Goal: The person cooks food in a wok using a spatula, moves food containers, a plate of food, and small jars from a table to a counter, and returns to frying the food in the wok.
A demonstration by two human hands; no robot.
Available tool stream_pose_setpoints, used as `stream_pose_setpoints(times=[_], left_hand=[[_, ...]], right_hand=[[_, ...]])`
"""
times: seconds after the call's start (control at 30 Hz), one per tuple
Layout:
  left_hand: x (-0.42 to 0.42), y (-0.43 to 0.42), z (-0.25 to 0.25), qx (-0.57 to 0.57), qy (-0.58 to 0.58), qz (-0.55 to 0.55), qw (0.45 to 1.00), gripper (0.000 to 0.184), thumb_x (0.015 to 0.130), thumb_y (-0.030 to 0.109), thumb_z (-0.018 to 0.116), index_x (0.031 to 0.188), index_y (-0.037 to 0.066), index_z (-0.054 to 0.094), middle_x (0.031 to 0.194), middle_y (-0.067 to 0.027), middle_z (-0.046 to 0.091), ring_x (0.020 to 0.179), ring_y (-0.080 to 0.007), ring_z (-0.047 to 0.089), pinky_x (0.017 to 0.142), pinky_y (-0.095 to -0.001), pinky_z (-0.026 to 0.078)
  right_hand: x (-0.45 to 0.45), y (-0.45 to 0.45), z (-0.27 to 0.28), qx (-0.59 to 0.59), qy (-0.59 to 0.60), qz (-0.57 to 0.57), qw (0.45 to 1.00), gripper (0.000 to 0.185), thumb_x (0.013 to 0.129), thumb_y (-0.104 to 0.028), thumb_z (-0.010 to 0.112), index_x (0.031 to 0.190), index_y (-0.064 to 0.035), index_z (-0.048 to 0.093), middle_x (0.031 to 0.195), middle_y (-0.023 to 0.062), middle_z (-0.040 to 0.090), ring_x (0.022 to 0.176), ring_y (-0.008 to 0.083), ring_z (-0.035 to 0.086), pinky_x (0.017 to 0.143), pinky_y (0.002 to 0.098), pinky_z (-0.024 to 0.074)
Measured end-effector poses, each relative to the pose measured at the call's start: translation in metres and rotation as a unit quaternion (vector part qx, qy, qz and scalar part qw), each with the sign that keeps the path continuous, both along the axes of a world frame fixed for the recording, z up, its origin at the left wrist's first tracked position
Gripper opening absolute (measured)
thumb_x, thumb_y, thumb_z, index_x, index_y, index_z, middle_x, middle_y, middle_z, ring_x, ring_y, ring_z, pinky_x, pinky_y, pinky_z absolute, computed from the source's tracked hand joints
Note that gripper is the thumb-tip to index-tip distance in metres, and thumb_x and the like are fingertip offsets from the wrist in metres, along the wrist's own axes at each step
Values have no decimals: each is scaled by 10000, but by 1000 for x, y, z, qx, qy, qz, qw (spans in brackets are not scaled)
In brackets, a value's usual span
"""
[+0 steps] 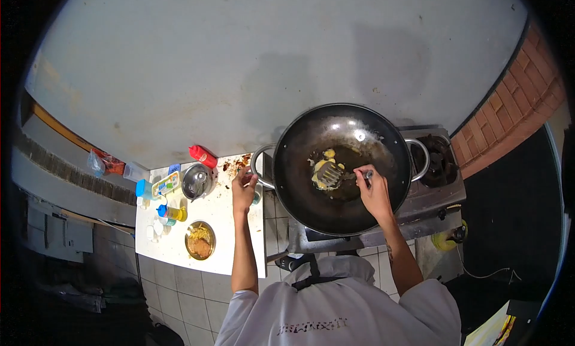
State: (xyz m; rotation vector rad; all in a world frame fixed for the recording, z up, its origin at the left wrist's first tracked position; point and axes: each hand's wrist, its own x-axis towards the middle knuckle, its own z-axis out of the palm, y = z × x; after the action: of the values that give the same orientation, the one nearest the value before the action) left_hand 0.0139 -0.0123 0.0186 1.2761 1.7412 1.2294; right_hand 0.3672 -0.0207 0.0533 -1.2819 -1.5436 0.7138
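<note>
A large dark wok (311,208) sits on the stove, with a metal loop handle on each side. My left hand (243,191) is closed on the wok's left handle (256,156). In my right hand (374,193) I grip a slotted spatula (330,174), its blade down in the wok. Egg-like yellow and white pieces (321,182) lie under and around the blade, in a shallow pool of oil. The blade partly covers the food. Most of the spatula's handle is hidden by my fingers.
Left of the stove stands a white table (224,264) bearing a metal bowl (197,181), a plate of yellow food (200,240), a red bottle (203,156) and a blue-capped oil bottle (172,212). A second burner (439,160) lies right of the wok. The wall (197,76) rises behind.
</note>
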Motion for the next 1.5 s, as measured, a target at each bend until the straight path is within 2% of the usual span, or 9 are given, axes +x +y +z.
stream_pose_setpoints(times=[0.27, 0.4, 0.53, 0.73, 0.8, 1.03, 1.33, 1.4, 1.5], left_hand=[[-13, 5, -19, 40, -48, 8, 998, 325, 909, 119, 610, 1178, -58, 570, 949, -126, 670, 878, -169, 626, 822, -294, 476], [-4, 4, 9, 16, -21, 79, 996, 411, 955, 230, 559, 1225, -80, 534, 1066, -169, 641, 948, -195, 602, 850, -308, 463], [-3, 5, -6, 48, -34, 68, 996, 396, 957, 206, 553, 1243, -66, 524, 1022, -134, 636, 912, -181, 586, 848, -305, 452], [-5, 6, -13, 54, -18, 47, 997, 364, 950, 211, 563, 1222, -30, 544, 936, -75, 605, 866, -149, 564, 800, -290, 453], [-7, 8, -17, 35, -22, 40, 998, 373, 968, 206, 529, 1241, -48, 529, 1106, -168, 612, 1013, -199, 580, 904, -332, 450], [-3, 9, -18, 27, -12, 42, 999, 368, 961, 175, 542, 1248, -55, 522, 1030, -141, 633, 959, -164, 575, 852, -303, 442], [26, -19, 1, 53, 43, 129, 989, 340, 933, 165, 578, 1222, -12, 553, 997, -124, 622, 868, -171, 583, 768, -296, 468], [35, -29, 5, 2, 18, 182, 983, 365, 932, 140, 565, 1257, -23, 530, 1077, -192, 615, 1017, -217, 582, 864, -328, 456], [67, -47, 22, 69, 58, 246, 965, 338, 959, 197, 523, 1209, -29, 548, 1047, -159, 613, 987, -201, 557, 832, -330, 455]], right_hand=[[13, -36, 43, -14, 55, -112, 992, 116, 888, -73, 615, 973, 6, 614, 860, 157, 674, 765, 218, 675, 648, 290, 497], [6, -51, 57, -17, -12, -114, 993, 170, 848, -56, 659, 992, 22, 614, 994, 150, 681, 929, 248, 667, 786, 333, 507], [21, -67, 44, -41, 74, -104, 991, 165, 848, -47, 650, 998, 16, 618, 1000, 149, 681, 938, 273, 664, 806, 336, 496], [25, -93, 29, -33, 20, -171, 984, 174, 834, -23, 647, 1002, 16, 628, 1023, 142, 683, 900, 247, 675, 771, 317, 500], [24, -94, 27, -38, 46, -179, 982, 162, 831, -18, 645, 988, 17, 631, 1012, 140, 687, 912, 240, 676, 774, 316, 506], [41, -87, 22, -39, 55, -148, 987, 132, 827, -3, 638, 957, 16, 631, 978, 136, 694, 885, 232, 682, 761, 322, 518], [75, -42, 10, -1, 51, -73, 996, 138, 800, 7, 651, 936, 24, 636, 939, 156, 689, 865, 279, 684, 738, 329, 516], [78, -36, 9, -4, 58, -58, 997, 139, 792, 9, 655, 928, 25, 637, 932, 157, 688, 862, 289, 683, 735, 333, 515], [74, -31, 7, 39, 23, -67, 997, 150, 765, 23, 666, 912, 25, 634, 925, 159, 685, 839, 297, 679, 717, 339, 518]])
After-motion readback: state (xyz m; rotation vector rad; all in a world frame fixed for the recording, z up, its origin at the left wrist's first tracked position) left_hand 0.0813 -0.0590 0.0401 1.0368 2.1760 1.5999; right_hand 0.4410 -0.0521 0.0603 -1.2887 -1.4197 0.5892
